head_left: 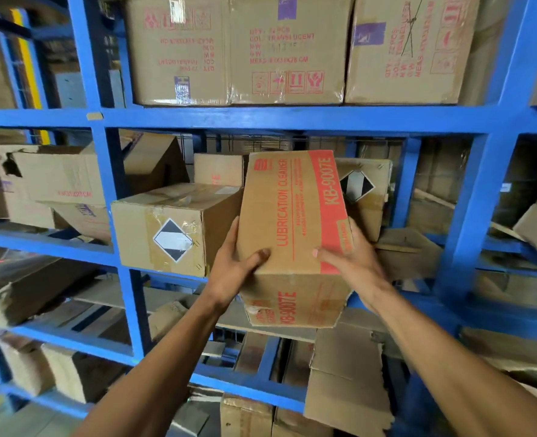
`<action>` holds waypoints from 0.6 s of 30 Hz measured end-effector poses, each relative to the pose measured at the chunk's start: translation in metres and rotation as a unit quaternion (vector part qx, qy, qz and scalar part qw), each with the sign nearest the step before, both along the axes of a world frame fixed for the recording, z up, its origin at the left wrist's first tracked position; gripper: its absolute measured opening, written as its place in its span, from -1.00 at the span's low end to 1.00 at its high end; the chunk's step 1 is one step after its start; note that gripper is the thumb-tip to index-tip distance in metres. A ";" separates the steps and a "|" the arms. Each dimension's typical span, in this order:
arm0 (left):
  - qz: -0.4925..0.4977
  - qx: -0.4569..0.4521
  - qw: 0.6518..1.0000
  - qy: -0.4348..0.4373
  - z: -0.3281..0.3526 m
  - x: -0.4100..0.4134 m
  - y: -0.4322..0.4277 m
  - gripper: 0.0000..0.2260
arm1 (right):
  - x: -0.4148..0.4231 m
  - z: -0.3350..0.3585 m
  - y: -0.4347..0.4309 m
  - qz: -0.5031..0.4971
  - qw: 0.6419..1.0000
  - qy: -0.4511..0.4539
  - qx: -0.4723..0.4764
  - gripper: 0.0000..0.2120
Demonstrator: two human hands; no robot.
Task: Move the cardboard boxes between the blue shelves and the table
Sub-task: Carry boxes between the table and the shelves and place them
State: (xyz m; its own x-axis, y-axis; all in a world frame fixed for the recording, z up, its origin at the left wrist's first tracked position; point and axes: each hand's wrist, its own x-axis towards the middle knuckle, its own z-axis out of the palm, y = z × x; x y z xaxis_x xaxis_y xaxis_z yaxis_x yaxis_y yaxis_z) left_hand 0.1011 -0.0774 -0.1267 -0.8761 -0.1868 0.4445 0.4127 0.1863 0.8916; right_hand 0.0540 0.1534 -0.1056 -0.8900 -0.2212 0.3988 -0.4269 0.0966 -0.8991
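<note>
I've got the lubrication cleaner box (pixel 292 222) clamped between both palms at the front edge of the middle level of the blue shelves (pixel 261 118), near end hanging out past the beam, far end tilted up and into the bay. Left hand (pixel 237 263) is flat on the left side wall, thumb wrapped over the top face near the front corner; right hand (pixel 350 263) mirrors it on the right wall, thumb on the red band. So both hands closed on the box, a squeeze hold, nothing underneath it. It sits just beside a taped box with a diamond label (pixel 172 228) on its left, and another diamond-label box (pixel 363 190) is behind on the right. Handling guess: cardboard walls look soft, bottom front edge is crumpled and torn, so side squeeze could cave in. Weight unknown; cleaner cans would be heavy. Better to get fingers under the bottom edge. Table not in view.
</note>
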 end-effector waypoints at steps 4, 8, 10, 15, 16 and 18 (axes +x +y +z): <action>0.024 0.017 0.999 -0.022 -0.013 0.050 0.007 -0.09 | 0.036 -0.010 0.008 0.037 0.999 -0.009 0.002 -0.37; 0.070 0.022 0.996 -0.048 -0.036 0.120 0.001 -0.11 | 0.083 -0.033 -0.001 0.075 0.997 -0.012 -0.007 -0.37; 0.092 0.032 0.994 -0.047 -0.044 0.153 -0.003 -0.13 | 0.107 -0.042 -0.011 0.107 0.994 -0.012 -0.006 -0.37; 0.160 0.027 0.986 -0.039 -0.045 0.200 -0.027 -0.10 | 0.129 -0.053 -0.043 0.149 0.988 -0.025 0.011 -0.33; 0.177 0.024 0.983 -0.036 -0.042 0.205 -0.033 -0.10 | 0.129 -0.053 -0.052 0.162 0.986 -0.029 0.014 -0.29; 0.204 0.023 0.978 -0.037 -0.039 0.214 -0.045 -0.10 | 0.126 -0.050 -0.070 0.187 0.981 -0.044 0.017 -0.28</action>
State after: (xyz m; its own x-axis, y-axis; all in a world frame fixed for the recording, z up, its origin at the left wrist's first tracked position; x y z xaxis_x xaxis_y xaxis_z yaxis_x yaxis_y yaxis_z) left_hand 0.3153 -0.1229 -0.1653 -0.7531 -0.5464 0.3665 0.2469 0.2816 0.9272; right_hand 0.1796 0.0833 -0.1560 -0.7747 -0.5512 0.3097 -0.3583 -0.0209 -0.9334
